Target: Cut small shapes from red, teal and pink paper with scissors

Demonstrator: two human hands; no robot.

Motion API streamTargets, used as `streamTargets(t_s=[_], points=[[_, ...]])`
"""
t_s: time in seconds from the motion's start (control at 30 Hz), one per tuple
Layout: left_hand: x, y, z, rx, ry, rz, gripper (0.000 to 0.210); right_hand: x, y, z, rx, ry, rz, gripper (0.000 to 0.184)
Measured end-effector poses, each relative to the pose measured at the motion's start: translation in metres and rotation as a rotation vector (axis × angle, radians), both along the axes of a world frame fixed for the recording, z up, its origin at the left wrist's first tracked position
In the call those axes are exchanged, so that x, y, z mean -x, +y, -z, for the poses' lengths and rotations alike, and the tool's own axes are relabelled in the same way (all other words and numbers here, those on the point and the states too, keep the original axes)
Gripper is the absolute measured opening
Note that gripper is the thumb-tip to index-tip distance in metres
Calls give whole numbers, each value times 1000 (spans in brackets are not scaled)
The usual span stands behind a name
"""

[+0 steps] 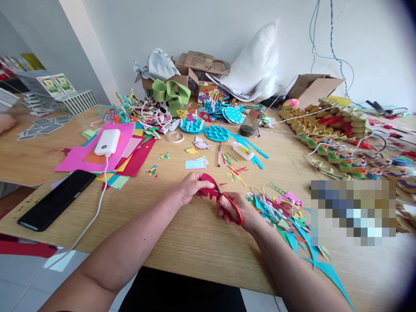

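Near the middle of the table, my left hand pinches a small red paper cutout between thumb and fingers. My right hand is closed on red-handled scissors, whose dark blades lie against the right side of the red paper. Just beyond the hands are a light blue paper rectangle, a yellow paper fish, a white fish cutout with dark outlines and a pen. Thin coloured paper strips lie past the scissors.
Paper scraps are heaped right of my right arm. A glue bottle lies beyond. At left are a black phone, a white power bank with cable and coloured sheets. Blue scalloped discs and egg cartons stand farther back.
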State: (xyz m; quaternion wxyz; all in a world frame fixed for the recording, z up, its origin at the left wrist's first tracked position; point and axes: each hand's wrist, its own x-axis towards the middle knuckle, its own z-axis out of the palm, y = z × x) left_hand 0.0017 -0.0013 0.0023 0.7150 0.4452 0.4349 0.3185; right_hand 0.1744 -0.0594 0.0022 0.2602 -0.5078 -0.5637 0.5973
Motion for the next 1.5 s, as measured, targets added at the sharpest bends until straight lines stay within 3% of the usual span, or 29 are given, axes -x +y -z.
streamTargets(t_s=[1.0,1.5], points=[[1,1,1,-5,29,5,22,1,0,-6,-11,-33,-19,60],[0,1,3,-19,23,27,22,1,0,1,-2,11,-10,58]])
